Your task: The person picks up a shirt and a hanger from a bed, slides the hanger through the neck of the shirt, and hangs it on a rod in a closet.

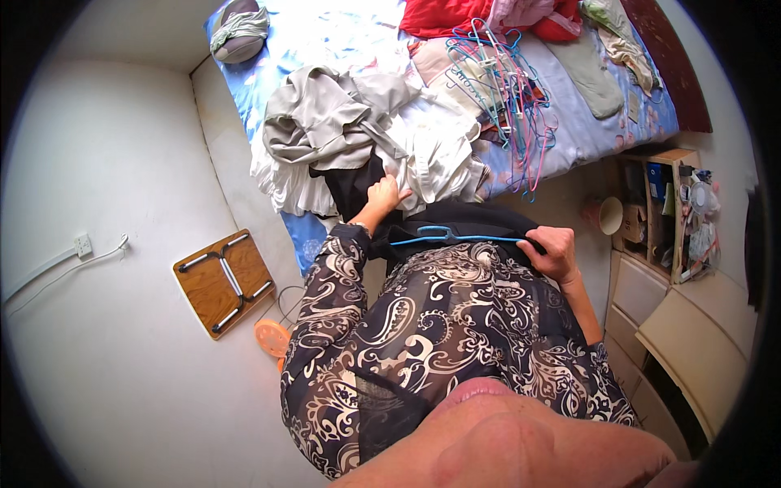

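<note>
A black garment (476,215) is spread in front of my waist, and a light-blue clothes hanger (482,238) lies along its near edge, hook turned to the left. My right hand (552,249) pinches the garment's right end together with the hanger's tip. The hanger's left end runs into the black cloth. At the bed's edge my left hand (386,196) rests against black fabric (352,188) and white clothes, thumb held out. Its fingertips are partly hidden, so I cannot tell whether they grip cloth. A crumpled grey garment (329,119) lies just beyond, over white clothes (436,149).
Several tangled hangers (503,91) lie on the bed (567,149), near red bedding (442,17). A folding table (229,280) leans at the left wall, beside an orange stool-like object (271,337). A filled shelf (659,207) and drawers (637,290) stand at right.
</note>
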